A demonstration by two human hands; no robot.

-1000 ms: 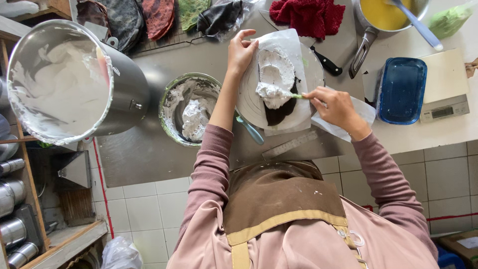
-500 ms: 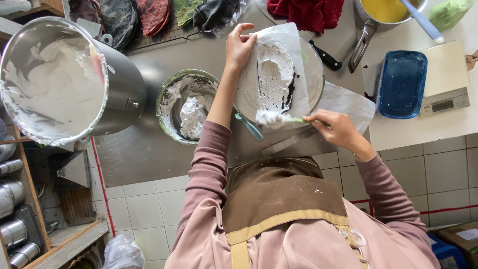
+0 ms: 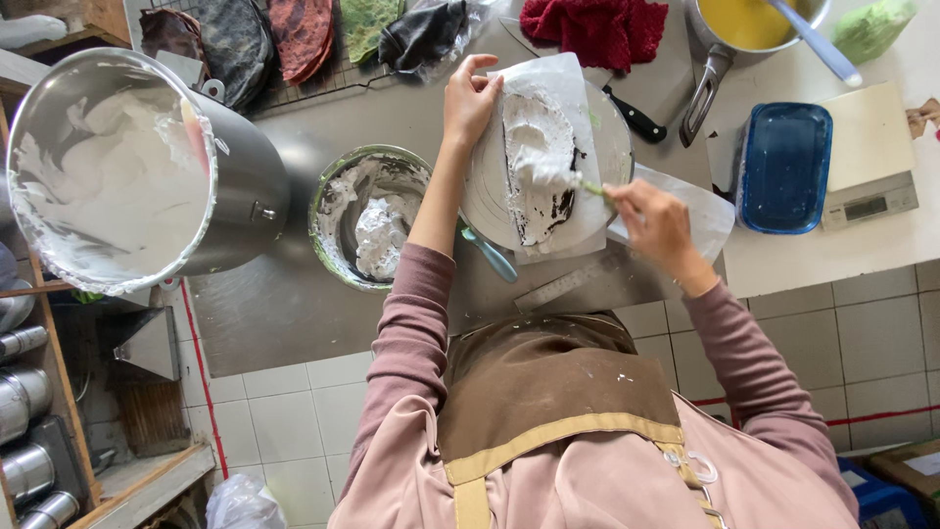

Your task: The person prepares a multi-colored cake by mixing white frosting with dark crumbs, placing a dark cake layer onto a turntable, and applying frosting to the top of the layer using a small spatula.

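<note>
Touching paper edge [image 3: 548, 83] w/ left fingers [image 3: 485, 83]

dark cake [image 3: 537, 167] (half white-creamed), flat on turntable [image 3: 615, 147]

White tiled floor [image 3: 294, 411], steel worktop [image 3: 284, 294]

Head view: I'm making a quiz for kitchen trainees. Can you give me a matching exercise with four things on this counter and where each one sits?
Things:
1. Big steel pot
2. Small bowl
3. Blue tray
4. Red cloth

Places:
A. Beside the scale, on the right
B. Top edge, above the round board
C. Far left, tipped on its side, cream inside
D. Just left of the left forearm

Pairs: 1-C, 2-D, 3-A, 4-B
</note>
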